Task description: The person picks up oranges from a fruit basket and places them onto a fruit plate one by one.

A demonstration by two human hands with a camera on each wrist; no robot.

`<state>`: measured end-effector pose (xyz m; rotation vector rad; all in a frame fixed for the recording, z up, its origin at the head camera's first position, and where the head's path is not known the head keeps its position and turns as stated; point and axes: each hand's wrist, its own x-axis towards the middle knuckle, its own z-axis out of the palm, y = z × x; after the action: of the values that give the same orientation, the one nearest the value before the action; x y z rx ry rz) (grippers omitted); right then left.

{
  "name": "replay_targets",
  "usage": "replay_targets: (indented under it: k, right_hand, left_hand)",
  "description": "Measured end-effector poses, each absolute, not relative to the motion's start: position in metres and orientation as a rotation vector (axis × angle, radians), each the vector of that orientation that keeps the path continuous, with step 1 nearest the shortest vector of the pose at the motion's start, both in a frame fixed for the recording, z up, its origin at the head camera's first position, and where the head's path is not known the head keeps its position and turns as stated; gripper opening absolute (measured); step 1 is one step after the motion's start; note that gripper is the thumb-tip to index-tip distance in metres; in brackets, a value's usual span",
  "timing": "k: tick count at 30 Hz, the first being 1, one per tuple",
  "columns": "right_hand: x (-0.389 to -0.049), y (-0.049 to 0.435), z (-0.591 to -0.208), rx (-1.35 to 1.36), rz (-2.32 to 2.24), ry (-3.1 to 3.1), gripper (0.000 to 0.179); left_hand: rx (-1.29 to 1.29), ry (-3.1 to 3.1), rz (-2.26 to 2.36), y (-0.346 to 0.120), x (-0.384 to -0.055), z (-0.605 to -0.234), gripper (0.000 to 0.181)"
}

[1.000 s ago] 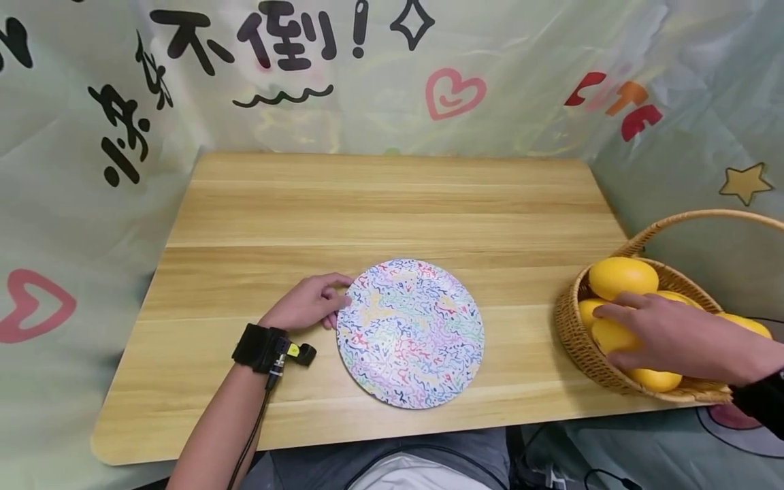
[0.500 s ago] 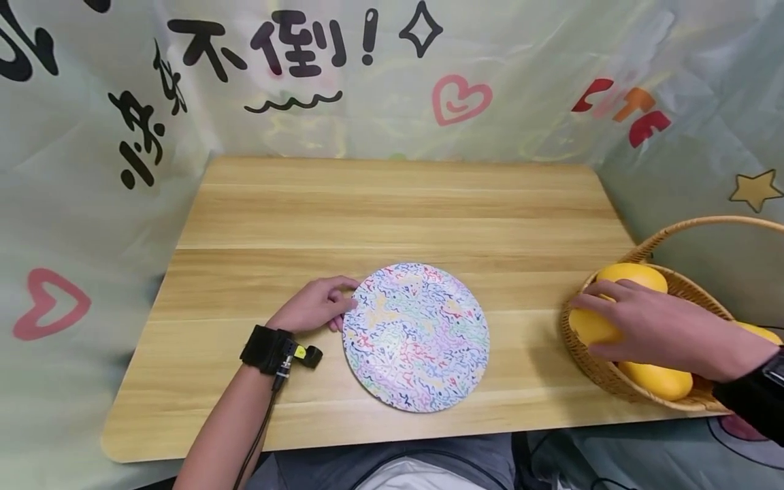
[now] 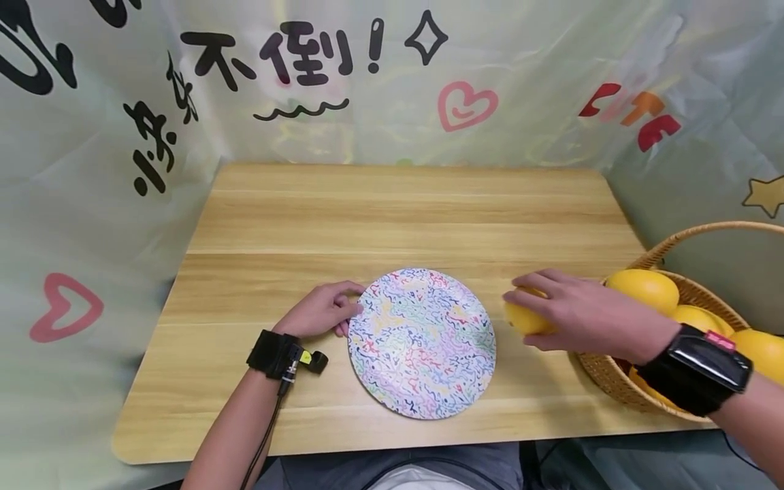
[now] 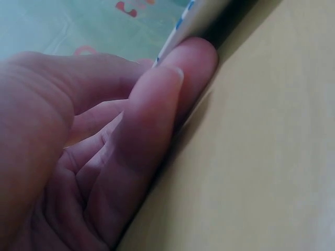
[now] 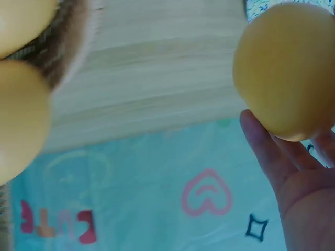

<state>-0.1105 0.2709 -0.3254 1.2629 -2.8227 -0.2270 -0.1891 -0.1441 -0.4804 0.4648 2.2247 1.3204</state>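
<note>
In the head view a round plate [image 3: 422, 344] with a multicoloured squiggle pattern lies near the table's front edge. My left hand [image 3: 321, 309] pinches its left rim; the left wrist view has the fingertips [image 4: 157, 89] right at the plate's thin edge [image 4: 180, 31], low over the wood. My right hand [image 3: 582, 313] grips a smooth yellow mango-like fruit [image 3: 523, 316] between the basket and the plate. Seen from the right wrist, this fruit [image 5: 288, 68] rests against the fingers, its far side cut off by the frame.
A wicker basket [image 3: 603, 378] with a tall arched handle stands at the table's right edge, holding several more yellow fruits [image 3: 646, 289]. The wooden table [image 3: 398, 218] runs back to a printed cloth backdrop [image 3: 539, 82]. A cable trails from the left wristband [image 3: 269, 354].
My right hand has lifted one yellow fruit out of the basket and carried it left toward the plate. My left hand stays at the plate's rim; the head view has shifted slightly.
</note>
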Motion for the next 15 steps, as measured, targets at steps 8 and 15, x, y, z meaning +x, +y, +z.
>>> replay_targets:
  k: [8, 15]
  right_hand:
    - [-0.127, 0.233, -0.357, 1.372, -0.137, -2.802, 0.062]
    - [-0.134, 0.213, -0.378, 1.402, -0.066, -2.888, 0.058]
  left_hand:
    - [0.478, 2.230, 1.318, -0.144, -0.189, -0.480, 0.046]
    - [0.468, 2.228, 1.319, -0.145, -0.190, -0.478, 0.045]
